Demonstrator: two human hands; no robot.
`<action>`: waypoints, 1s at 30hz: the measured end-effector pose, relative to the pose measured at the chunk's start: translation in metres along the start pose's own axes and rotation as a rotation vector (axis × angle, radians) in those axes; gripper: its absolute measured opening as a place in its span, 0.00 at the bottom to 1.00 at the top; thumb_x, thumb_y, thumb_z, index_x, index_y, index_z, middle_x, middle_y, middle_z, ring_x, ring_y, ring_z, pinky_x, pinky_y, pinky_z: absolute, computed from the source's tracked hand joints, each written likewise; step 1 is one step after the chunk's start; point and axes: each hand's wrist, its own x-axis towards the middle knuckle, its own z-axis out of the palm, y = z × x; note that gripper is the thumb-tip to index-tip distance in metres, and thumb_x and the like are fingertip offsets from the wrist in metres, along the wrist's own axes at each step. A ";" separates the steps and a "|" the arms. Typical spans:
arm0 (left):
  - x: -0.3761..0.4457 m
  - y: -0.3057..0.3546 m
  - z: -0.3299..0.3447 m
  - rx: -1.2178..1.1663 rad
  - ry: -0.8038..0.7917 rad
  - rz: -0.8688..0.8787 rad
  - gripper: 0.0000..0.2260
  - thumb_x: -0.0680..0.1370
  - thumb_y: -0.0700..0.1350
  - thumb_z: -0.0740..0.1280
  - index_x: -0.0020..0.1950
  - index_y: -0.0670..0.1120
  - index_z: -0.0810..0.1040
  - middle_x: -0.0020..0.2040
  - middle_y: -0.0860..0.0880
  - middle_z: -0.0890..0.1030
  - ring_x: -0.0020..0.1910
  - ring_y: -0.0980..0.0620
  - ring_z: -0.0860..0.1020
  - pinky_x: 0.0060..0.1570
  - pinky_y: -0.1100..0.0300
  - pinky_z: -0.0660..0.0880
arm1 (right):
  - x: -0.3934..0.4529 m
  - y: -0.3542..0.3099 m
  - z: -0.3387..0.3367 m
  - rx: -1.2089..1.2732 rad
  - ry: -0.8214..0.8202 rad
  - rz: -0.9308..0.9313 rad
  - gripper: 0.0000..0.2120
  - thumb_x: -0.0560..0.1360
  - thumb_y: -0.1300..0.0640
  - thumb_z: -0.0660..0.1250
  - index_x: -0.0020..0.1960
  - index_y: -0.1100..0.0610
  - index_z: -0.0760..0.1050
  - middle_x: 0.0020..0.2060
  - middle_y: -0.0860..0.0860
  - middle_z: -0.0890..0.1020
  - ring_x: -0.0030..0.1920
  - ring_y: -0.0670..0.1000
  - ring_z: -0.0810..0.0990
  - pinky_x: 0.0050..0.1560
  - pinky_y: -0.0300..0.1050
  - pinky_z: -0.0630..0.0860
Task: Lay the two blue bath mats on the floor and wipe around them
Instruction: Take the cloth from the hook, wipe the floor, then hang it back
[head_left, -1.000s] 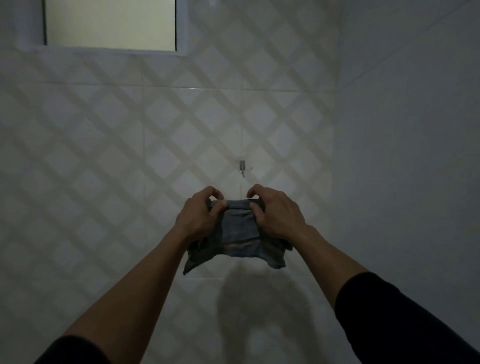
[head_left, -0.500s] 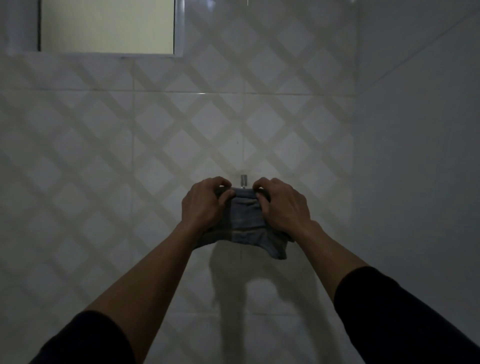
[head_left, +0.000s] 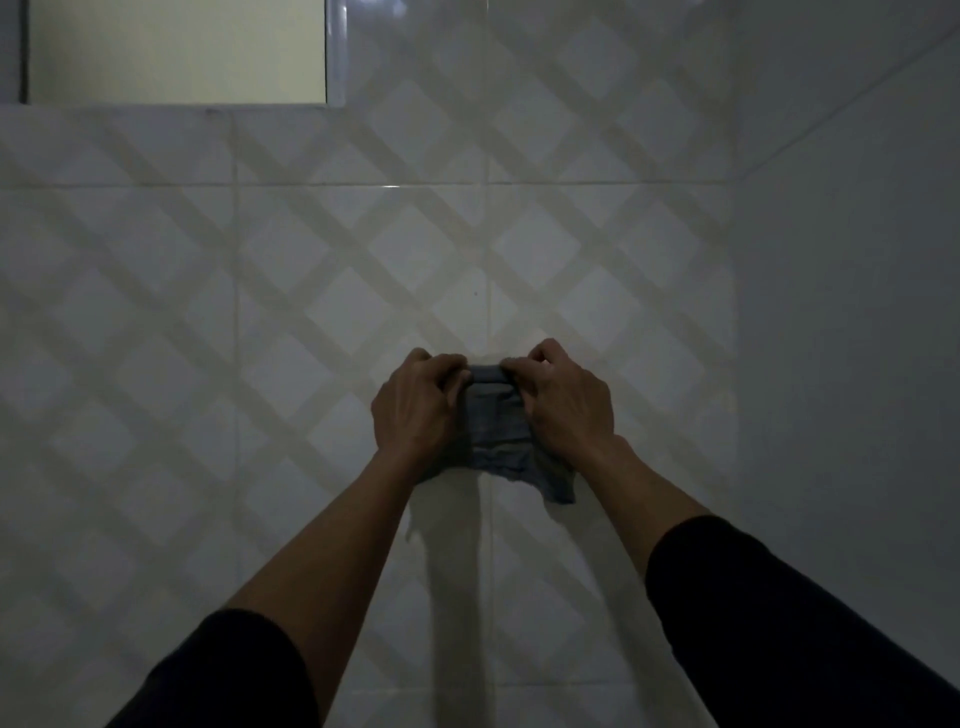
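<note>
Fingers of both hands are curled tight around the top edge of a small grey-blue cloth, held up close to a tiled wall. The left hand grips the cloth's left side, its knuckles bent and its thumb pressed against the fabric. The right hand grips the right side the same way, fingertips folded over the upper hem. The two hands sit close together, with only a narrow band of cloth showing between them.

Most of the cloth's upper part is covered by the hands, and whatever lies on the wall behind it is hidden. The room is dim, so the cloth's weave and true colour are hard to make out. Its lower edge hangs loose below the hands, with a ragged corner drooping under the right wrist. Dark sleeves cover both forearms from mid-arm down. A pale window is cut off by the top left of the view. A plain side wall meets the tiled one at the right.
</note>
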 end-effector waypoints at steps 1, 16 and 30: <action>-0.001 -0.002 0.003 -0.004 0.012 -0.007 0.14 0.81 0.56 0.62 0.62 0.55 0.81 0.50 0.49 0.77 0.44 0.45 0.77 0.43 0.53 0.75 | -0.002 0.000 0.003 0.003 0.008 0.007 0.13 0.80 0.49 0.59 0.63 0.44 0.75 0.53 0.50 0.74 0.40 0.57 0.77 0.33 0.43 0.68; -0.032 -0.003 0.012 0.023 -0.071 -0.080 0.17 0.84 0.56 0.56 0.71 0.60 0.73 0.50 0.48 0.73 0.43 0.43 0.76 0.44 0.49 0.77 | -0.039 -0.011 0.021 0.053 -0.029 0.146 0.21 0.80 0.46 0.58 0.72 0.38 0.63 0.49 0.48 0.65 0.44 0.51 0.67 0.38 0.44 0.63; -0.040 0.005 -0.002 0.100 -0.336 -0.132 0.24 0.83 0.52 0.55 0.79 0.61 0.55 0.64 0.44 0.67 0.63 0.40 0.66 0.53 0.45 0.73 | -0.066 -0.029 0.008 0.013 -0.284 0.241 0.37 0.79 0.49 0.62 0.78 0.40 0.42 0.70 0.51 0.56 0.62 0.58 0.65 0.51 0.52 0.73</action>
